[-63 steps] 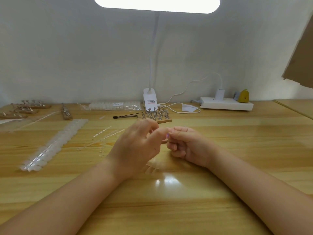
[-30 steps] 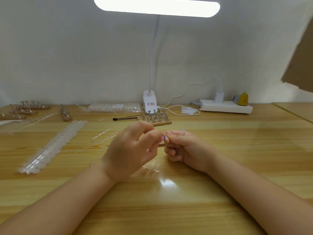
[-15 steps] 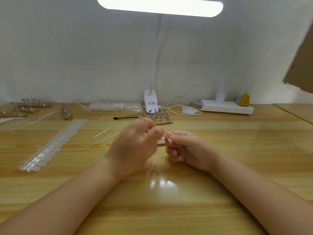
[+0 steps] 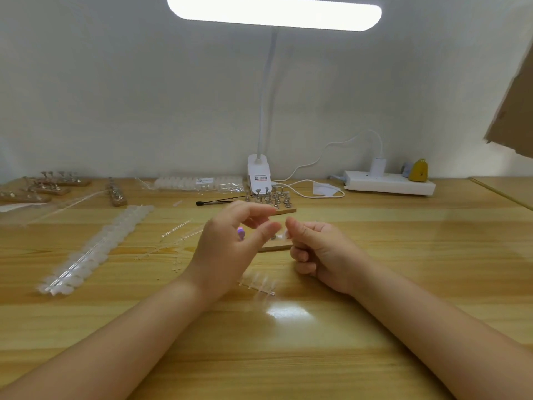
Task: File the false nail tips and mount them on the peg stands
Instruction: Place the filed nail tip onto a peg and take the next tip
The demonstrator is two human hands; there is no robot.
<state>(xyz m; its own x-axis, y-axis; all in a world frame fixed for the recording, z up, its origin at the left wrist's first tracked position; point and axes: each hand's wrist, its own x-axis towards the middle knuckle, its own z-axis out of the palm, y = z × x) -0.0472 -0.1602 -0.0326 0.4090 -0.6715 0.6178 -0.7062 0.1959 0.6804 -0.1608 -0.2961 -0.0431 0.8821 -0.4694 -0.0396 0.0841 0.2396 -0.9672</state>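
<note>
**Two hands meeting over the wooden table**

A person is sitting at the pale wooden table [image 4: 375, 284] with both forearms lying on it. The left hand [image 4: 227, 249] is floating a little above the surface, its fingers loosely curled, and a small purple nail file [image 4: 241, 234] is showing between the fingers; the thumb seems to be holding it, but the hand is blurred, so I cannot tell the grip exactly. The right hand [image 4: 320, 249] is curled into a fist, and it is pinching a small clear false nail tip [image 4: 282, 235] between thumb and forefinger. The two hands are almost touching.

Just behind them, at 12 o'clock, a low wooden peg stand [image 4: 275, 246] is lying, partly hidden. Further at 12 o'clock, a wooden block with many metal pegs [image 4: 271, 200] is standing before the white clip lamp [image 4: 259, 174]. At 6 o'clock from the left hand, a short clear strip of nail tips [image 4: 258, 284] is lying. At 9 o'clock, a long white row of nail tips [image 4: 98, 246] is stretching diagonally.
</note>
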